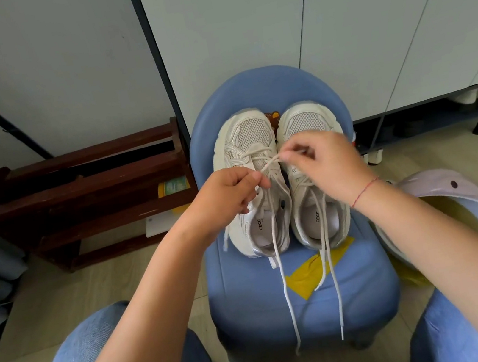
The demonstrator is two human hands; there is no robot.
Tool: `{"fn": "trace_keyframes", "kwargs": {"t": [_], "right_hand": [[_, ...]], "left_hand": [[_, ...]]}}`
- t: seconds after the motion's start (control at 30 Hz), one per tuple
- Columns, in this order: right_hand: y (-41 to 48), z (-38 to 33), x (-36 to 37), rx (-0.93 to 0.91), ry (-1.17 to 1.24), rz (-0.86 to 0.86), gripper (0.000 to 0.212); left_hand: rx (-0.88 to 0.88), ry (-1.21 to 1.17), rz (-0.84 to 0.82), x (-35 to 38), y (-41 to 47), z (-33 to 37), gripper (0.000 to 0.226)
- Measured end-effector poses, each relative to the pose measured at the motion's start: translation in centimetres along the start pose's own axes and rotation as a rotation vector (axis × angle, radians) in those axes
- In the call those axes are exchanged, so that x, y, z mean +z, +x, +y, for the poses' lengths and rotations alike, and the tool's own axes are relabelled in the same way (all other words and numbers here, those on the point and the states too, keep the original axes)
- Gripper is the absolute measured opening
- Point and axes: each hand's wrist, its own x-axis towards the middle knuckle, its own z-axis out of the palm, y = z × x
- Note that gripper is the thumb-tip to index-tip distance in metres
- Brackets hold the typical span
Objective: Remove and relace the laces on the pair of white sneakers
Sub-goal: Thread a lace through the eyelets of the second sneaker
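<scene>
Two white mesh sneakers stand side by side, toes pointing away, on a small blue chair point(307, 301). Over the left sneaker point(246, 145) my left hand point(227, 196) pinches a stretch of its white lace point(284, 283). My right hand point(322, 163) pinches the same lace a little further up, near the eyelets. That lace's free end hangs down over the chair's front edge. The right sneaker point(305, 121) is partly under my right hand; its lace ends point(328, 260) trail loose across the seat.
A yellow tape patch point(306, 279) is stuck on the seat. A dark wooden shoe rack point(87, 198) stands left, a pale lilac chair point(453, 197) right, white cabinet doors behind. My knees in blue jeans frame the chair's front.
</scene>
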Motion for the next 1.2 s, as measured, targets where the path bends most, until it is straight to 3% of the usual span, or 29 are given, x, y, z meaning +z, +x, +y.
{"fn": "trace_keyframes", "kwargs": {"t": [0.1, 0.2, 0.27, 0.33, 0.43, 0.53, 0.67, 0.8, 0.9, 1.0, 1.2], "right_hand": [[1.0, 2.0, -2.1, 0.201, 0.012, 0.236, 0.009], [0.9, 3.3, -2.6, 0.294, -0.023, 0.318, 0.009], [0.5, 2.5, -2.0, 0.211, -0.032, 0.258, 0.025], [0.0, 1.1, -1.0, 0.024, -0.038, 0.061, 0.041], [-0.5, -0.3, 0.4, -0.125, -0.051, -0.162, 0.026], [-0.1, 0.2, 0.3, -0.125, -0.074, -0.109, 0.011], [0.2, 0.7, 0.2, -0.067, -0.051, -0.054, 0.015], [-0.6, -0.5, 1.3, 0.007, 0.010, 0.152, 0.012], [-1.0, -1.5, 2.5, 0.190, 0.163, -0.101, 0.017], [-0.9, -1.7, 3.8, 0.301, 0.208, -0.337, 0.039], [0.1, -2.7, 5.0, 0.389, 0.248, -0.305, 0.031]], "left_hand": [[-0.013, 0.002, -0.008, -0.3, -0.1, -0.1, 0.030], [-0.013, -0.012, -0.022, -0.2, 0.0, -0.1, 0.030], [-0.008, -0.026, -0.033, 0.1, 0.1, -0.1, 0.029], [0.001, -0.044, -0.046, 0.4, 0.2, 0.0, 0.029], [0.029, -0.050, -0.066, 0.5, 0.3, -0.1, 0.028], [0.031, -0.046, -0.119, 0.1, 0.3, -0.3, 0.026], [-0.026, -0.089, -0.203, -0.2, 0.2, -0.3, 0.020], [-0.105, -0.251, 0.034, -0.5, 1.1, -0.6, 0.014], [-0.134, -0.321, 0.275, -1.2, 2.4, -1.7, 0.015], [-0.159, -0.434, 0.374, -1.2, 3.3, -2.4, 0.014], [-0.130, -0.420, 0.387, 0.1, 3.9, -3.1, 0.011]]}}
